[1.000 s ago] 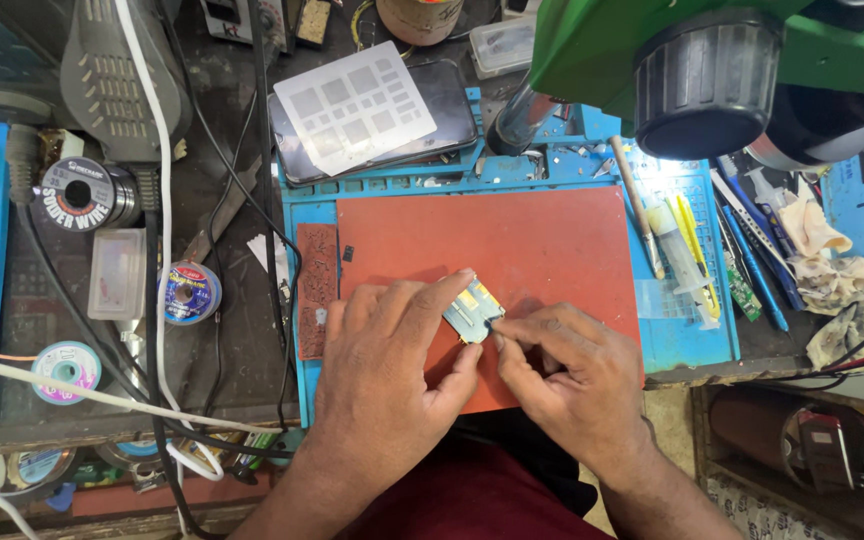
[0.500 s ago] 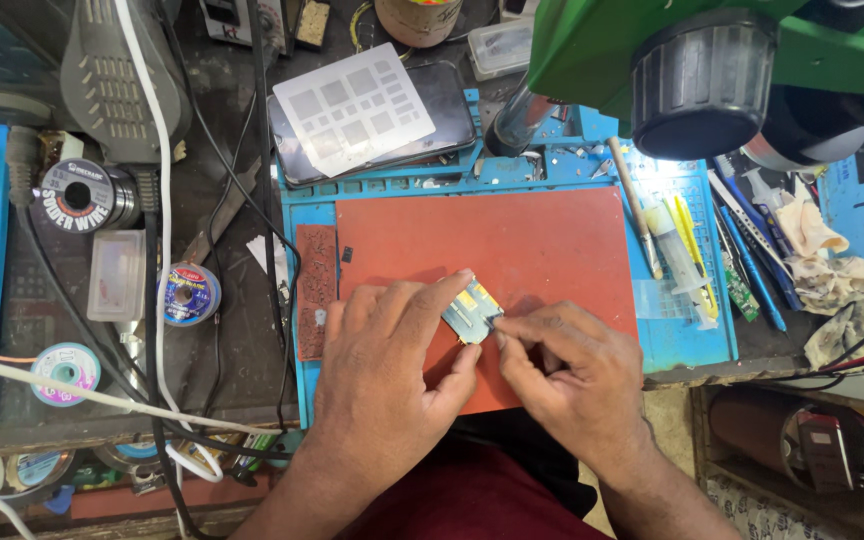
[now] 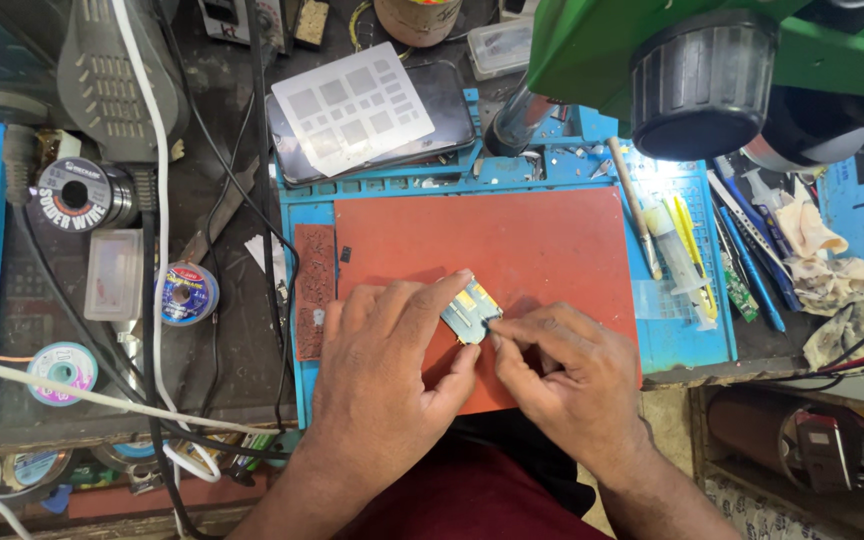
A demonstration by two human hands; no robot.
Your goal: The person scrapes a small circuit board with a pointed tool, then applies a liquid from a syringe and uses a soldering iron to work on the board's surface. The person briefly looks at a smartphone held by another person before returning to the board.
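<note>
At nine o'clock on the cluttered dark table (image 3: 222, 200) sat a grey spool of solder wire (image 3: 77, 193), with a small blue-and-red reel of braid (image 3: 189, 293) just beside it toward the middle. At twelve o'clock lay a thin white perforated metal stencil sheet (image 3: 352, 105) on a dark tablet.

My left hand (image 3: 387, 365) rested on the brick-red rubber mat (image 3: 512, 240), which lay on the blue silicone work mat (image 3: 687, 340). Its grip was pinched: thumb below and forefinger above the small rectangular circuit board with gold and silver patches (image 3: 470, 311), which it held by the long edges, tilted just above the red mat's six o'clock half.

I judged the board light and stiff but thin and fragile, with slick plated faces, so the bare edges looked like the safe place to take it, away from the small parts.

My right hand (image 3: 567, 375) met the board at its three o'clock corner, fingertips pressed together there; whether they nipped a fine tool or the corner itself I could not tell.

At three o'clock lay a clear plastic syringe with a yellow label (image 3: 677, 250) among blue-handled tools (image 3: 747, 255), under a green microscope head (image 3: 712, 60) at one o'clock.
</note>
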